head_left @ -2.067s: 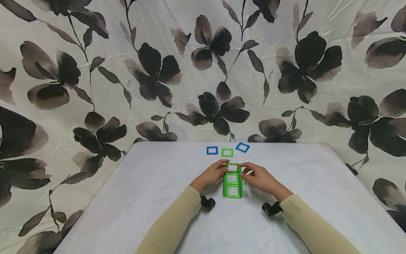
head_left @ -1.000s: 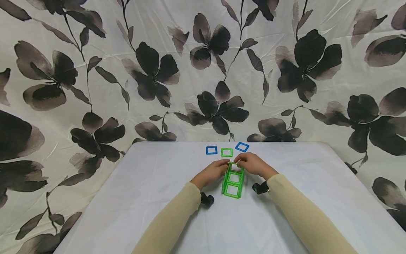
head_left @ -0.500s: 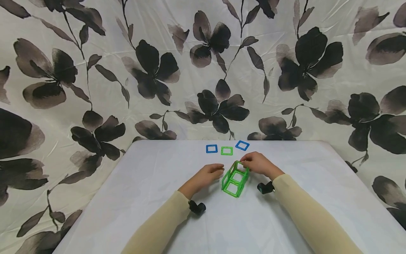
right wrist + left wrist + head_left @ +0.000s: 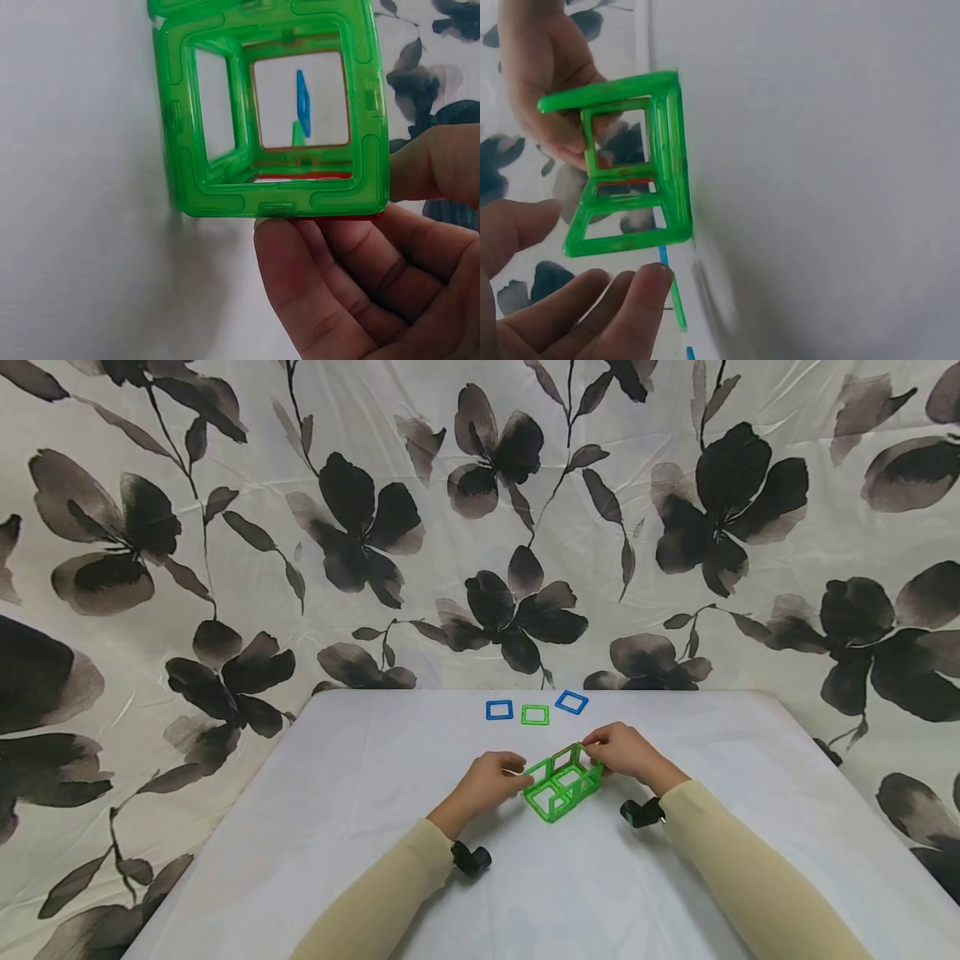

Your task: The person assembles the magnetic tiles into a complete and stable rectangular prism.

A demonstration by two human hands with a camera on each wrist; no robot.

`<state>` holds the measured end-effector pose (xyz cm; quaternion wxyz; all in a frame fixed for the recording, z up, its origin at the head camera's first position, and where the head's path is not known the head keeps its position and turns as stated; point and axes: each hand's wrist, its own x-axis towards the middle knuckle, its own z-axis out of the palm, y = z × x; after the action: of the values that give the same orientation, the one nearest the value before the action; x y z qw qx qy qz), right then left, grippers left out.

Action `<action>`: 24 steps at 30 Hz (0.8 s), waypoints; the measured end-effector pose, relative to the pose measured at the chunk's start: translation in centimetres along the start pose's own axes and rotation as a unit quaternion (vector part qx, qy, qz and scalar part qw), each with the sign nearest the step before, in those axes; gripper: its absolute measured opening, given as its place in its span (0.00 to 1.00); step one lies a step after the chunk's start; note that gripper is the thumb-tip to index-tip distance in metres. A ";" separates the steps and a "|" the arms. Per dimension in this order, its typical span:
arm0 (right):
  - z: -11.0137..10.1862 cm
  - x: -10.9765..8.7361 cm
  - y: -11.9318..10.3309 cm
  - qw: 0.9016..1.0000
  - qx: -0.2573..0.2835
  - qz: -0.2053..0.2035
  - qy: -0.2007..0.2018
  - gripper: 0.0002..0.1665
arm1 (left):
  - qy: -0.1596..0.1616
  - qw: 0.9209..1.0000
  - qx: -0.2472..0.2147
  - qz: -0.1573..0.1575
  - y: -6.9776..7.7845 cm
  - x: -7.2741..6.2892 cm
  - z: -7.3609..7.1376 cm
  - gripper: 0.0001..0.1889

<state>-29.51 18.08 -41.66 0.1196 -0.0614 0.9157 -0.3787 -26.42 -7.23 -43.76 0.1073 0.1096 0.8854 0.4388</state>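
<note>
Several green see-through magnetic tiles are joined into a long open-topped box point(image 4: 562, 781), lying slantwise on the white table. My right hand point(image 4: 624, 750) pinches the far right end of the box, thumb and fingers at a corner of a square tile point(image 4: 277, 202). A red edge point(image 4: 304, 177) shows low at that end in the right wrist view. My left hand point(image 4: 483, 787) is at the near left end, fingertips right by the corner. In the left wrist view its thumb and fingers point(image 4: 641, 300) are spread apart, with the box's open end point(image 4: 622, 169) just beyond them.
Behind the box lie a blue square tile point(image 4: 499, 710), a green square tile point(image 4: 535, 715) and a tilted blue tile point(image 4: 572, 702). The white table point(image 4: 360, 760) ends at the back against a flower-printed cloth point(image 4: 420, 568).
The box has turned clockwise, its far end swinging right. My right hand went to the far end, then right with it. My left hand drew off to the left and came back near the box.
</note>
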 end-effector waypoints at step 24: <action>1.2 -2.4 1.1 0.985 0.167 0.044 0.009 0.26 | -0.001 0.998 0.054 -0.035 0.3 2.9 0.9 0.13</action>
<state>-26.91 18.53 -42.86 0.1366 0.0036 0.8423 -0.5214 -28.90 -5.52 -44.37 0.1174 0.0849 0.9110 0.3862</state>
